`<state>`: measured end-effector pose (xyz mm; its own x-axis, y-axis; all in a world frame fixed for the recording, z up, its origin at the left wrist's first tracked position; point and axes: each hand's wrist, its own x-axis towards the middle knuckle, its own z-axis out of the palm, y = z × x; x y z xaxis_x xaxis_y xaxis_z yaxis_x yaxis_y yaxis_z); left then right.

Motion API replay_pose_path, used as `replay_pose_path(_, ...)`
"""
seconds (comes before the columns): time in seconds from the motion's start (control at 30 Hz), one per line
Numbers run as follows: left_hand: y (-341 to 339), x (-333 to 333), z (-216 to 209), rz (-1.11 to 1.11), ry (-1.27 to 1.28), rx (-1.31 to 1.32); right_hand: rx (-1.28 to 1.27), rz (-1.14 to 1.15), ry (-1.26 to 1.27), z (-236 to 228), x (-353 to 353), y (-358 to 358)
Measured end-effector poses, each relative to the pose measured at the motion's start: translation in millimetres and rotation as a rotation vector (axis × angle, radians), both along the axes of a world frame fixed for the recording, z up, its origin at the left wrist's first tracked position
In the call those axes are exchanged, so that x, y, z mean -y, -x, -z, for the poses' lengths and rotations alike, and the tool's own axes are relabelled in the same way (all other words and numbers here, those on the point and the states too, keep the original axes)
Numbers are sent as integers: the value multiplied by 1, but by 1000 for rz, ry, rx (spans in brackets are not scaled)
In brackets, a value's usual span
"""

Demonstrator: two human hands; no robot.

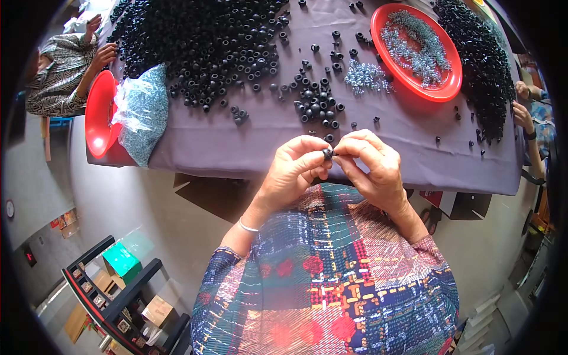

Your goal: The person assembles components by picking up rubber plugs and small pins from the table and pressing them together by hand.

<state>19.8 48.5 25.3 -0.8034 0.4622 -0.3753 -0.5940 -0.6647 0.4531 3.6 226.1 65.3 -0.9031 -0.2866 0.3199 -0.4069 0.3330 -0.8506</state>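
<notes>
At the near edge of the cloth-covered table, my two hands meet. My left hand point(297, 161) pinches a small round black plastic part point(327, 154) between thumb and forefinger. My right hand point(371, 163) closes its fingertips on a tiny dark piece point(335, 153) against that part; its exact kind is too small to make out. Just beyond my fingers lies a loose group of black round parts point(315, 107). A little pile of small silvery metal pieces point(365, 77), perhaps screws, lies farther right.
A large heap of black parts point(195, 41) covers the far left. A red plate point(455, 83) of silvery pieces stands right, beside a heap of small black pieces point(482, 65). At left are a filled clear bag point(145, 115) and a red bowl point(99, 118). Other people sit at both sides.
</notes>
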Motion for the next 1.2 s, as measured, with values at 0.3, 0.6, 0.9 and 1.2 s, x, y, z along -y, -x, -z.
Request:
replay_pose_path(0.3, 1, 0, 2, -13, 11, -18, -37, -17, -30, 3, 0, 2)
replay_pose_path(0.6, 3, 2, 4, -3, 33, -54, 70, -75, 28, 10, -3, 7)
replay_pose_path(0.9, 12, 3, -7, 72, 91, -54, 408, -518, 95, 9, -19, 39)
replay_pose_path(1.2, -3, 7, -5, 226, 78, 107, 199, -567, 5, 16, -16, 20)
